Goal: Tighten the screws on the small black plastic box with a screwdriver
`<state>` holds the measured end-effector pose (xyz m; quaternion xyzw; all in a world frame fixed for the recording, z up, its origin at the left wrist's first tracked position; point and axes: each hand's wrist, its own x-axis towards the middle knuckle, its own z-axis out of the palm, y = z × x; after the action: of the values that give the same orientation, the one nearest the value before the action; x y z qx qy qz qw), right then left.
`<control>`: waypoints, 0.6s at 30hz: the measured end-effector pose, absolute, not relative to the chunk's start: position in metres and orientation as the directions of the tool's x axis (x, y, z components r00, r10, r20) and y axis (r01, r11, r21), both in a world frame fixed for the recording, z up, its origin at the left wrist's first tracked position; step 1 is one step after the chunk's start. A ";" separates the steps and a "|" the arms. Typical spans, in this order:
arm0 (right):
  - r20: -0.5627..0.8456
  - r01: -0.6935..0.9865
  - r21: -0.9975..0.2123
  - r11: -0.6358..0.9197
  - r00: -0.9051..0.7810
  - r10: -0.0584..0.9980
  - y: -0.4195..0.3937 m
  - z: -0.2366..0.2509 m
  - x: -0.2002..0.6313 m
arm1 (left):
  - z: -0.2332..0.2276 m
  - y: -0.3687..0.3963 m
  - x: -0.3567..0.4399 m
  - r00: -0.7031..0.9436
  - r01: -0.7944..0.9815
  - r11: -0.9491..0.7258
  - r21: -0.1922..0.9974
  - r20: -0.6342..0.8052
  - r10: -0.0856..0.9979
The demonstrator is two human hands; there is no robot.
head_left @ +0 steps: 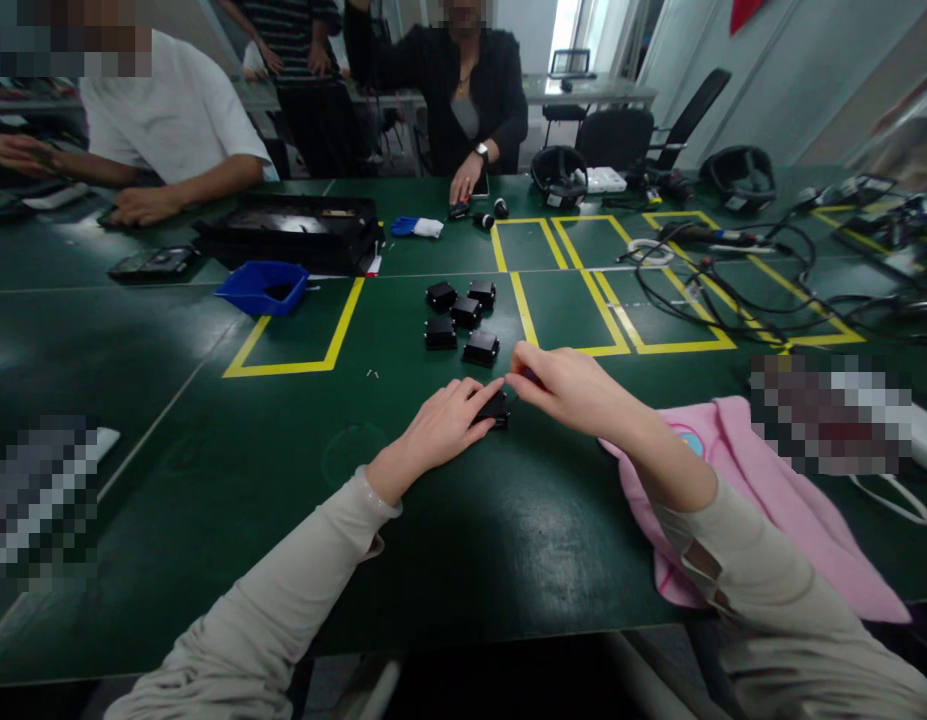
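My left hand (449, 424) rests on the table with its fingers closed round a small black box (494, 410). Just to the right of that box is my right hand (564, 388), its fingers pinched together near the box's upper right corner. Something dark shows between those fingers, too small to name. Beyond my hands lies a loose group of several similar black boxes (467, 312). A few tiny light-coloured pieces (372, 374), perhaps screws, lie on the green surface to the left.
A blue bin (262, 288) and a black tray (298, 232) stand at the back left. Yellow tape (527, 310) marks rectangles on the green table (448, 560). Black cables (680, 300) spread on the right, and a pink cloth (763, 500) lies under my right forearm. People sit across the table.
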<state>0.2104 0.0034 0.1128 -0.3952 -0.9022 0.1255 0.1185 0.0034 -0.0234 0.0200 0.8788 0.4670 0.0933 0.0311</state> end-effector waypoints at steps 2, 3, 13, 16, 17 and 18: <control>0.107 0.689 -0.318 0.652 -0.657 0.746 0.003 0.113 0.210 | 0.020 -0.023 0.003 0.550 0.813 -0.566 0.138 0.137 0.824; 0.105 0.690 -0.316 0.651 -0.656 0.747 0.003 0.113 0.210 | 0.020 -0.023 0.003 0.552 0.812 -0.567 0.136 0.138 0.823; 0.067 0.692 -0.243 0.680 -0.687 0.723 0.010 0.119 0.204 | 0.020 -0.023 0.002 0.552 0.813 -0.566 0.133 0.131 0.823; 0.044 0.679 -0.204 0.705 -0.713 0.700 0.015 0.121 0.200 | 0.019 -0.023 0.002 0.547 0.817 -0.561 0.129 0.132 0.827; 0.045 0.670 -0.211 0.712 -0.721 0.691 0.017 0.121 0.199 | 0.019 -0.023 0.002 0.546 0.818 -0.560 0.129 0.131 0.828; 0.051 0.660 -0.223 0.717 -0.727 0.685 0.019 0.120 0.199 | 0.019 -0.022 0.002 0.546 0.818 -0.560 0.130 0.129 0.828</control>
<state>0.1989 0.0186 0.1201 -0.3639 -0.9243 0.0951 0.0647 0.0021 -0.0223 0.0191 0.8788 0.4682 0.0878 0.0272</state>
